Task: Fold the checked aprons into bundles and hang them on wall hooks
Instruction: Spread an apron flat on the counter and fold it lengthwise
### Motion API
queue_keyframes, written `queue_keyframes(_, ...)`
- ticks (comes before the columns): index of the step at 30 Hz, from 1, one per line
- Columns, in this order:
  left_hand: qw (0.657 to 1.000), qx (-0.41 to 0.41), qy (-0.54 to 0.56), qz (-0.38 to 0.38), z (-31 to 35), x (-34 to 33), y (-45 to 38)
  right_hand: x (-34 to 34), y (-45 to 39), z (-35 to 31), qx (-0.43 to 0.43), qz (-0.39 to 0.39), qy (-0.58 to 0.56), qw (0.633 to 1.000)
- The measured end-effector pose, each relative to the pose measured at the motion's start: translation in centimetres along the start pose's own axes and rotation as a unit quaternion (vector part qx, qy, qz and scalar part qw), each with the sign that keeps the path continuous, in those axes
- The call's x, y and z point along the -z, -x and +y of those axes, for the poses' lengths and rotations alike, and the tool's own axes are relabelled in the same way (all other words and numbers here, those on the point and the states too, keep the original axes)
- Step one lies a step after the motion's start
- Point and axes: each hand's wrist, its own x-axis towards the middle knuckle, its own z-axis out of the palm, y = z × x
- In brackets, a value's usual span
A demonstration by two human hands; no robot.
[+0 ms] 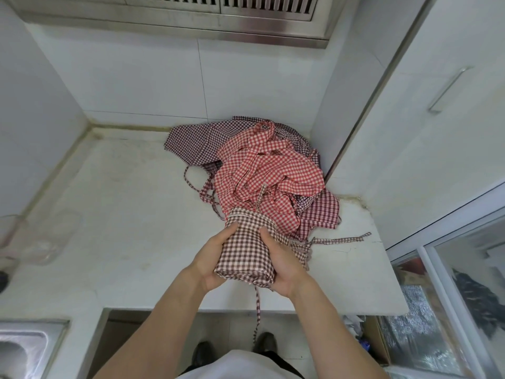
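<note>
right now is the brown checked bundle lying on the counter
No, both the left hand and right hand grip the brown checked bundle above the counter.

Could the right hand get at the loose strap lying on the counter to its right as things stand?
Probably not at once: the right hand grips the brown checked bundle with the left hand. The strap lies uncovered, close by.

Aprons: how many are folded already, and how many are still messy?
One brown checked apron looks folded into a bundle, and the left hand and right hand grip it above the counter, a strap dangling. Nothing shows as hung; no hooks are in view. Left: the red checked apron and dark checked aprons lie tangled in a heap behind; the exact count is unclear.
</note>
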Motion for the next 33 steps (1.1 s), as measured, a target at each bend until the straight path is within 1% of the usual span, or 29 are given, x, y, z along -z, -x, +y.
queue_keyframes(1,1.0,-0.001,0.01,-0.003,0.0,0.0,0.1,-0.3,0.1,-0.1,0.028,0.023,0.083,0.996)
queue_keyframes(2,1.0,-0.003,0.02,-0.005,-0.1,0.0,0.3,-0.7,0.3,-0.2,0.066,0.053,0.205,0.975)
queue_keyframes(3,1.0,-0.006,0.026,-0.006,-0.1,0.0,0.4,-0.8,0.2,-0.1,0.109,0.084,0.332,0.933)
queue_keyframes(4,1.0,-0.009,0.028,-0.007,-0.1,0.0,0.6,-0.8,0.1,0.1,0.152,0.125,0.436,0.878)
queue_keyframes(5,1.0,-0.011,0.024,-0.008,-0.1,-0.1,0.7,-0.9,0.1,0.3,0.184,0.17,0.493,0.833)
queue_keyframes(6,1.0,-0.011,0.017,-0.009,-0.2,-0.3,0.8,-1.0,0.2,0.5,0.194,0.208,0.513,0.81)
queue_keyframes(7,1.0,-0.015,0.01,-0.009,-0.3,-0.5,0.8,-1.1,0.5,0.5,0.199,0.232,0.518,0.799)
queue_keyframes(8,1.0,-0.022,0.004,-0.005,-0.5,-0.6,0.7,-1.1,0.4,0.6,0.194,0.238,0.518,0.798)
queue_keyframes(9,0.999,-0.034,-0.009,0.002,-0.7,-0.9,0.6,-1.2,0.4,0.6,0.187,0.231,0.513,0.805)
queue_keyframes(10,0.998,-0.048,-0.027,0.014,-0.9,-1.0,0.6,-1.2,0.4,0.7,0.177,0.209,0.497,0.823)
queue_keyframes(11,0.996,-0.064,-0.052,0.026,-1.1,-1.2,0.5,-1.3,0.6,0.6,0.176,0.175,0.461,0.852)
queue_keyframes(13,0.989,-0.09,-0.112,0.046,-1.4,-1.8,0.6,-1.7,1.1,0.6,0.155,0.101,0.343,0.921)
queue_keyframes(14,0.981,-0.103,-0.157,0.052,-1.6,-2.1,0.7,-1.9,1.4,0.5,0.142,0.068,0.292,0.943)
queue_keyframes(15,0.969,-0.118,-0.208,0.056,-1.8,-2.4,0.6,-2.1,1.8,0.3,0.137,0.037,0.257,0.956)
queue_keyframes(17,0.948,-0.144,-0.279,0.045,-2.2,-2.6,0.5,-2.2,2.1,0.2,0.144,0.012,0.201,0.969)
queue_keyframes(19,0.94,-0.157,-0.303,0.033,-2.1,-2.6,0.2,-1.8,2.2,0.3,0.156,0.018,0.132,0.979)
queue_keyframes(21,0.93,-0.164,-0.327,0.034,-2.0,-2.5,0.1,-1.5,2.4,0.2,0.134,0.018,0.068,0.988)
queue_keyframes(24,0.918,-0.172,-0.352,0.056,-1.9,-2.2,0.3,-0.8,2.8,0.1,0.1,0.0,-0.015,0.995)
queue_keyframes(26,0.923,-0.172,-0.339,0.054,-1.5,-1.8,0.6,-0.3,3.1,-0.2,0.088,-0.014,-0.06,0.994)
queue_keyframes(28,0.935,-0.156,-0.314,0.052,-1.0,-1.4,0.6,0.1,3.4,-0.4,0.085,-0.027,-0.084,0.992)
queue_keyframes(31,0.955,-0.126,-0.266,0.026,-0.8,-1.0,0.7,0.2,3.7,-0.9,0.086,-0.027,-0.083,0.992)
queue_keyframes(33,0.966,-0.123,-0.226,0.003,-0.9,-0.9,0.8,0.2,3.6,-1.1,0.083,-0.031,-0.063,0.994)
